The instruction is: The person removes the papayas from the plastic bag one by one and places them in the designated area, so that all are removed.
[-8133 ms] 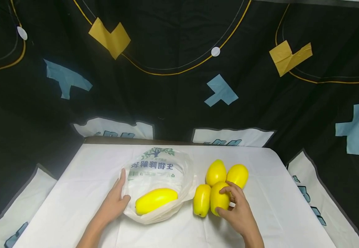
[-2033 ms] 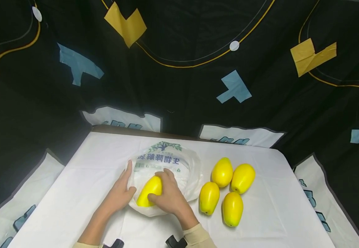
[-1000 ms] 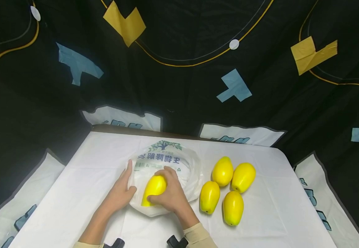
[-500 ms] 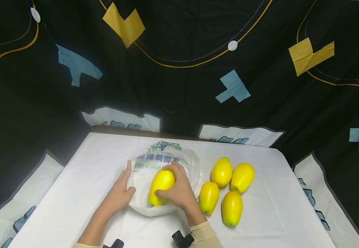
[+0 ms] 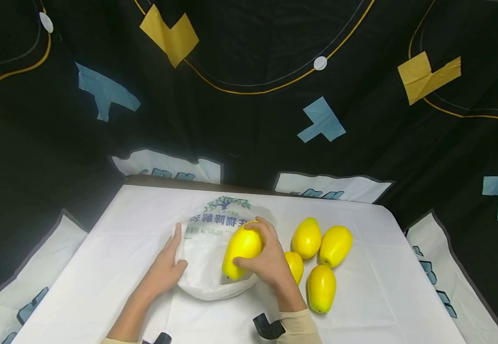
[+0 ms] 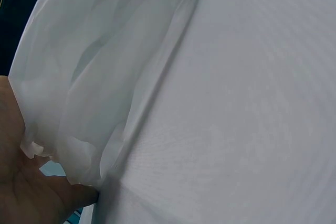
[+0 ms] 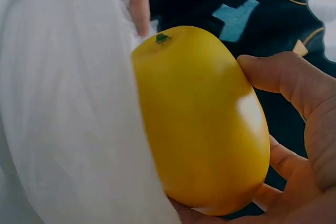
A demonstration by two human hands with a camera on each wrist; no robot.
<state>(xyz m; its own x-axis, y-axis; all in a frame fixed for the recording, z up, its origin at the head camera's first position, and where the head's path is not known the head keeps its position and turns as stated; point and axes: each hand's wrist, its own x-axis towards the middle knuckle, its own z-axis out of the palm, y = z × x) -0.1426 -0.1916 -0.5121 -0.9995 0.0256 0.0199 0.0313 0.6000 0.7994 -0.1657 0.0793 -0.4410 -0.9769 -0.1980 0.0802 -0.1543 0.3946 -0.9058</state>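
My right hand (image 5: pixel 270 260) holds a yellow mango (image 5: pixel 242 251), thumb on its near side and fingers round its far side. The mango is tilted, over the right part of the mouth of a white plastic bag (image 5: pixel 203 263). In the right wrist view the bag's wall hides one side of the mango (image 7: pixel 205 119), whose green stem end shows. My left hand (image 5: pixel 163 272) holds the bag's left rim, index finger straight up along it and thumb apart. In the left wrist view bag film (image 6: pixel 73 156) is bunched at the thumb and fingers.
Several more yellow mangoes (image 5: pixel 322 289) lie grouped to the right on the white-covered table (image 5: pixel 382 296); my right wrist partly covers the nearest one (image 5: pixel 294 265). A black patterned curtain (image 5: pixel 240 134) hangs behind the table.
Earlier my right hand gripped one of the grouped mangoes; later it gripped the mango in the bag. Over the last second it has moved that mango right and up. My left hand stays at the rim.
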